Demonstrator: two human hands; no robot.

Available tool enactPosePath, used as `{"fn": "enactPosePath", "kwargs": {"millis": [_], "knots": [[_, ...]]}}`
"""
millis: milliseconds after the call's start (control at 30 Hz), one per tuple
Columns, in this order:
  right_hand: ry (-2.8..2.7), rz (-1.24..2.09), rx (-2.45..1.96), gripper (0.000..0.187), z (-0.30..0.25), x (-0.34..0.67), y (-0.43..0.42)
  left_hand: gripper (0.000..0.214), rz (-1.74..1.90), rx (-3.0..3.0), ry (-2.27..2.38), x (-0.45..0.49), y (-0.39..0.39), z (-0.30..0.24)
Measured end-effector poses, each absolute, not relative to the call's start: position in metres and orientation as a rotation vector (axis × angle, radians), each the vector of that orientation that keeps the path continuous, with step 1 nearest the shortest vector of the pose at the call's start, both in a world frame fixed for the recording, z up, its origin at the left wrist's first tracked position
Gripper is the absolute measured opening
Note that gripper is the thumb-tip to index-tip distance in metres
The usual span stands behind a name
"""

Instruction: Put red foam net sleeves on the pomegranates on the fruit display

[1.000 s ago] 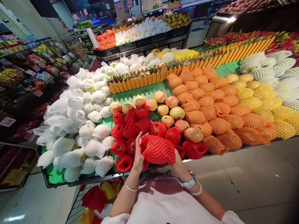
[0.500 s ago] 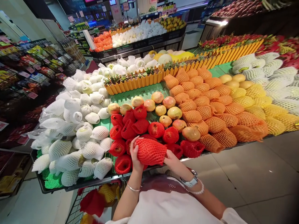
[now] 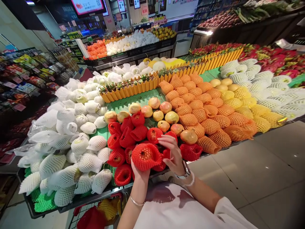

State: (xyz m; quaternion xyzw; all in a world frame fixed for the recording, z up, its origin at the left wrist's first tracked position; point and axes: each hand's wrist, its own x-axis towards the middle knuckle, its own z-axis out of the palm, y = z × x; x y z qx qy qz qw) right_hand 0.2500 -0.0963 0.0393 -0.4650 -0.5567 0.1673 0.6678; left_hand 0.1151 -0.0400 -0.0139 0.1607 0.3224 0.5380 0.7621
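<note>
Turned end-up since the earlier frame, the red-netted fruit (image 3: pixel 145 156) is now borne by the left grip (image 3: pixel 140 174) alone, and the right grip (image 3: pixel 173 152) has been drawn off to the side. The fruit is held low over the front of the heap, close to the near rim of the bench (image 3: pixel 78 201).

The left grip is closed around the fruit's underside, with most of the fingers hidden behind it. The right grip stands open, its fingers (image 3: pixel 166 138) loosely curved just beside the fruit; whether they touch it cannot be told. A netted fruit is probably best cradled from beneath with the fingers spread, so that the net is not snagged and the skin is not pressed.

Other red-netted fruits (image 3: pixel 126 136) are heaped around the hands on a green mesh mat (image 3: pixel 135 99). Bare, pale fruits (image 3: pixel 164 117) lie just beyond, with orange-netted fruits (image 3: pixel 200 116) to the right and white-netted fruits (image 3: pixel 88 127) to the left. Yellow-netted fruits (image 3: pixel 243 103) are placed further right. Below the bench, a wire shopping cart (image 3: pixel 81 216) is seen, with a red net (image 3: pixel 91 219) and a yellow net (image 3: pixel 107 208) inside.
</note>
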Motion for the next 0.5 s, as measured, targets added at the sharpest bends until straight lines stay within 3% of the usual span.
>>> {"fn": "enactPosePath", "kwargs": {"millis": [100,167,333,500], "knots": [[-0.906,0.685,-0.846,0.101,0.008,0.229,-0.096,0.037,1.194,0.352,0.826,0.116,-0.044,0.009],[-0.743,0.892,-0.845,0.114,-0.011,0.211,-0.095,0.041,1.215,0.432,0.869,0.122,-0.05,0.023],[-0.317,0.972,-0.933,0.094,-0.029,0.203,-0.094,0.039,1.332,0.759,0.764,0.139,-0.057,0.023],[-0.21,1.077,-0.862,0.071,-0.015,0.217,-0.096,0.053,1.566,1.347,0.659,0.135,-0.053,-0.007]]}}
